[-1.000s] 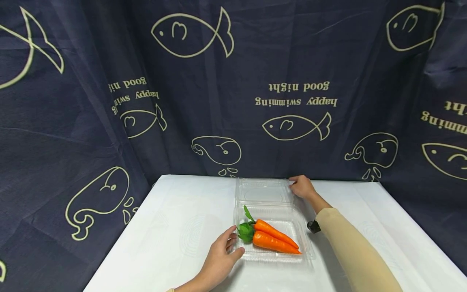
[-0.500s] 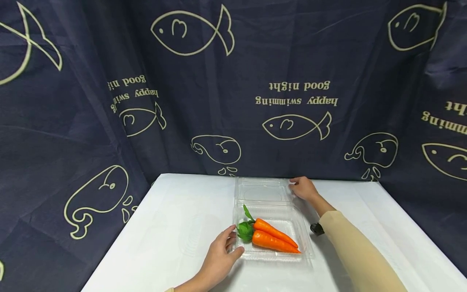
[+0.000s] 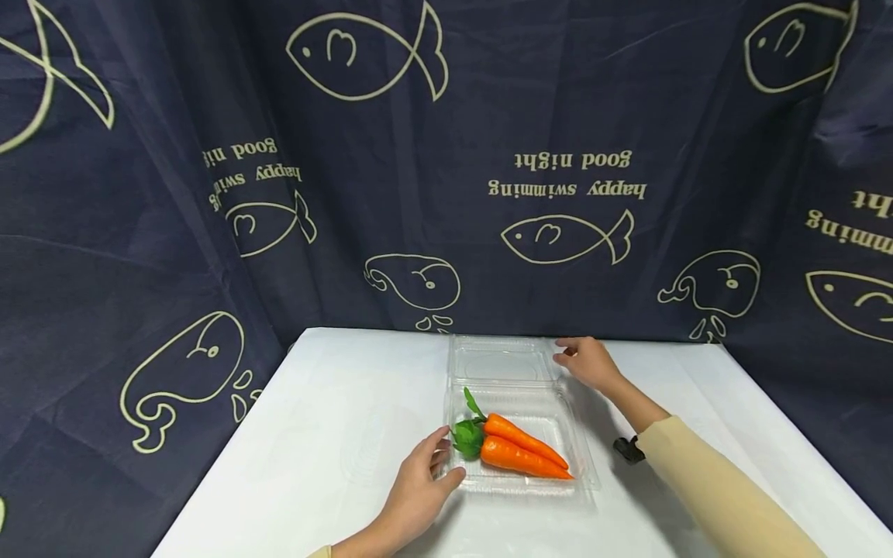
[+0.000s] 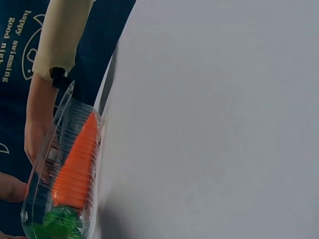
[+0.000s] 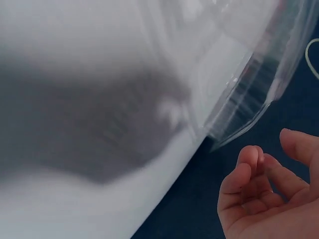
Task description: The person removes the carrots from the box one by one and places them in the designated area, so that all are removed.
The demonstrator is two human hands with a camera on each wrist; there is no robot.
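Left hand point(image 3: 421, 482): thumb and fingers spread at the left edge of a clear plastic hinged box point(image 3: 516, 398), lower centre; contact unconfirmed. Right hand point(image 3: 590, 363): fingers loosely bent, holding nothing, beside the raised-back lid point(image 3: 505, 363). Two green-topped orange carrots point(image 3: 519, 457) lie inside, on the white desk point(image 3: 335, 418).

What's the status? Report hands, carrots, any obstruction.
Left hand at box; right hand beside open lid, holding nothing. Carrots inside box. Nothing seen on top of them.
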